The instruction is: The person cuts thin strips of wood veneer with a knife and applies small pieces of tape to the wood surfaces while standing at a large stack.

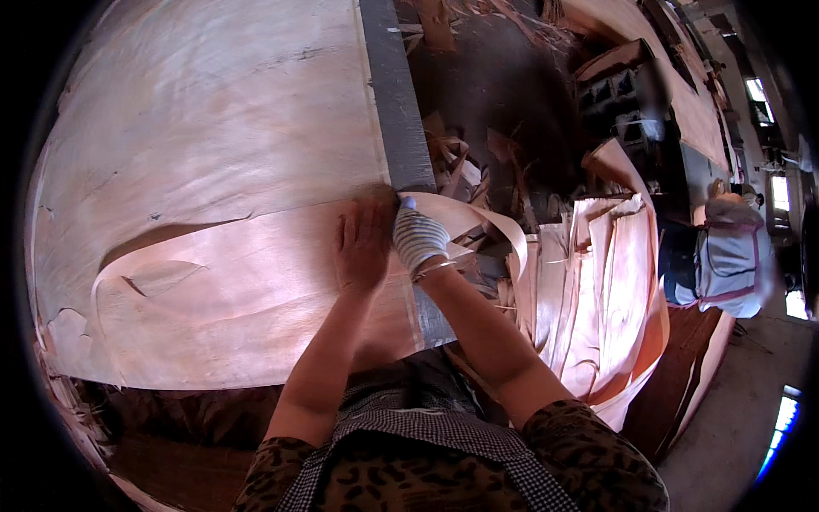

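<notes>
From up here I see my two arms bare from the elbow down. My left hand [362,243] wears nothing at all. My right hand [418,239] is in a knit glove — white with thin dark stripes, its one visible fingertip pale blue — and a thin bangle circles the wrist just behind the cuff. My short sleeves are a leopard-style print, brown with dark spots. Over my front hangs a small-checked apron — black and white.
</notes>
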Action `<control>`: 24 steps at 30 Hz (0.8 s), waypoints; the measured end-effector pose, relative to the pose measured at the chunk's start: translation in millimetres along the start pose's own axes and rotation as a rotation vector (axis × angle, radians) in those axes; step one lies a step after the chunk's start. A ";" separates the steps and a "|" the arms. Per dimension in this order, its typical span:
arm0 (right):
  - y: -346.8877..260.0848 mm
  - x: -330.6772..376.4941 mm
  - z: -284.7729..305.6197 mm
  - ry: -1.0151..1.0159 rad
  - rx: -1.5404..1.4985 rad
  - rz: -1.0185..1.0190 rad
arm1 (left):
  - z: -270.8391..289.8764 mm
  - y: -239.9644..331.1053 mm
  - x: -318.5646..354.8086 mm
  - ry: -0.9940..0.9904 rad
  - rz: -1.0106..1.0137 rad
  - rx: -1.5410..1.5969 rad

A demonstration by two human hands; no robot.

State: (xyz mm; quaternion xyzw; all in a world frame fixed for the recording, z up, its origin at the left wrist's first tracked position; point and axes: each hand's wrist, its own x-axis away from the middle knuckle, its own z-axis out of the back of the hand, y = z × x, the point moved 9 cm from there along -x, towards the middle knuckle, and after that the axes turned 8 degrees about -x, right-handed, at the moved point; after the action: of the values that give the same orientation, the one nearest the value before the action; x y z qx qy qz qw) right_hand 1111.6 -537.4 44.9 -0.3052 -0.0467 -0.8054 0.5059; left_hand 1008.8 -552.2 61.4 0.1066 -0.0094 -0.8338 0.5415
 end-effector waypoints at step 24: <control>-231.8 50.2 -71.9 0.031 0.126 0.980 | 54.6 -214.2 67.5 0.323 0.620 0.100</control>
State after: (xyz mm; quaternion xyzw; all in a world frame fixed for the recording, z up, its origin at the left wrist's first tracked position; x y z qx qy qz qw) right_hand 868.9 -492.5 67.9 -0.2483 0.0612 -0.4729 0.8432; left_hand 779.1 -530.3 75.4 0.2555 0.0034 -0.6009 0.7574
